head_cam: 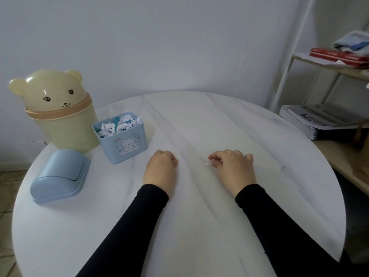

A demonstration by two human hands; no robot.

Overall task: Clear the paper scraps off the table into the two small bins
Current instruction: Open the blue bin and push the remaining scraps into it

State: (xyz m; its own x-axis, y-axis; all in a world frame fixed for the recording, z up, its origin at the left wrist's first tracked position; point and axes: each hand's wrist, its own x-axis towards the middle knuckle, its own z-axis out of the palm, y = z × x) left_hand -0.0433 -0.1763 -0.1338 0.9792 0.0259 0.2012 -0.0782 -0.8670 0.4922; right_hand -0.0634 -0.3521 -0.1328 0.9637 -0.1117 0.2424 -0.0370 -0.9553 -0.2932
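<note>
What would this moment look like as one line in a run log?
left hand: curled, on table | right hand: beside last scrap | blue bin: open, full

Setting: home room | round marble-look table (199, 120) against a plain wall (159, 37) | bear-shaped bin (60, 108) and cartoon-printed blue bin (123, 142) | open shelf (329, 64) with red books (339, 55), folded cloth (353, 42) | magazine stack (319, 120) | tiled floor (8, 186)

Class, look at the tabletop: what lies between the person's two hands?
In the head view, one tiny white paper scrap lies between the left hand and the right hand, nearer the right; otherwise bare marble.
</note>
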